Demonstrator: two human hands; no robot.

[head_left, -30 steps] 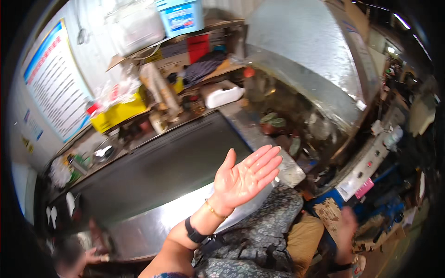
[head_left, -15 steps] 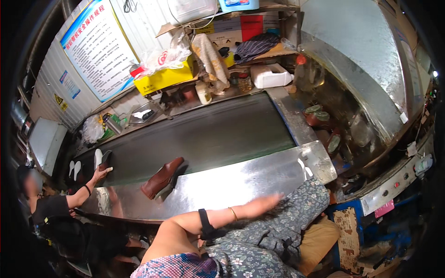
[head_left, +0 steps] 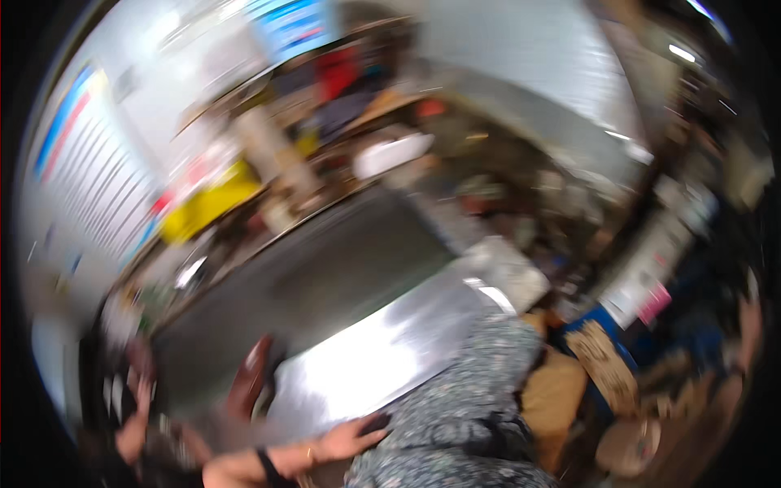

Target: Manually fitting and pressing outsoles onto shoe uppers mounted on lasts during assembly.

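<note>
My left hand (head_left: 351, 441) is low in the middle, a dark band and a thin bracelet on its arm. Its fingers reach toward the grey floral cloth (head_left: 455, 407) over my lap, spread a little apart. A small dark patch shows beside the fingertips; blur hides whether it is a thing or a shadow. Up and left of this hand, a brown leather shoe (head_left: 249, 381) lies across the edge between the dark conveyor belt (head_left: 325, 260) and the shiny metal ledge (head_left: 358, 350). My right hand does not show.
At the far left, a co-worker's arm (head_left: 138, 423) reaches to the belt beside another shoe. Behind the belt, a shelf holds a yellow box (head_left: 211, 203) and a white jug (head_left: 393, 156). A brown cardboard piece (head_left: 604, 366) and a pale control panel (head_left: 643, 276) stand to the right.
The view has swung to the right and blurred, so the belt and shoe sit further left. My left hand has drawn back to the left across the floral cloth.
</note>
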